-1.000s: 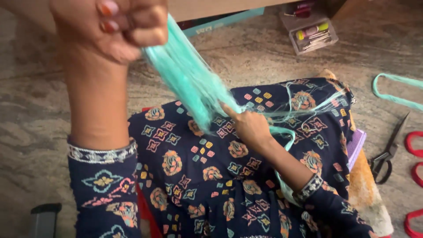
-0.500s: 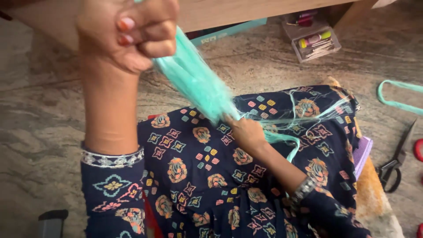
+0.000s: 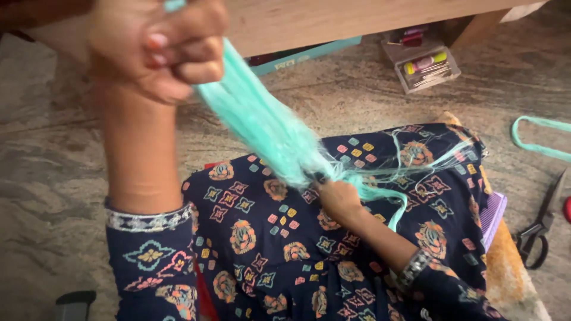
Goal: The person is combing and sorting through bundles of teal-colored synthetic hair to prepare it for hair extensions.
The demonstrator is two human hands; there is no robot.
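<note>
My left hand [image 3: 160,47] is raised near the camera at the upper left, fist closed around the top of a thick bundle of turquoise threads [image 3: 262,122]. The bundle runs down and to the right, pulled taut. My right hand [image 3: 339,199] pinches its lower end over my lap, which is covered by dark blue patterned cloth [image 3: 273,249]. Loose thread ends [image 3: 416,163] spread rightward past my right hand across the cloth.
Black scissors [image 3: 544,223] lie on the stone floor at the right, below a turquoise strip [image 3: 538,134]. A small clear box of supplies [image 3: 425,65] and a teal box [image 3: 309,54] sit under a wooden bench [image 3: 333,21]. A purple comb [image 3: 492,217] lies by my knee.
My left hand has drifted right and slightly up with the bundle. My right hand stays pinched on the lower end. The view has shifted a little to the left.
</note>
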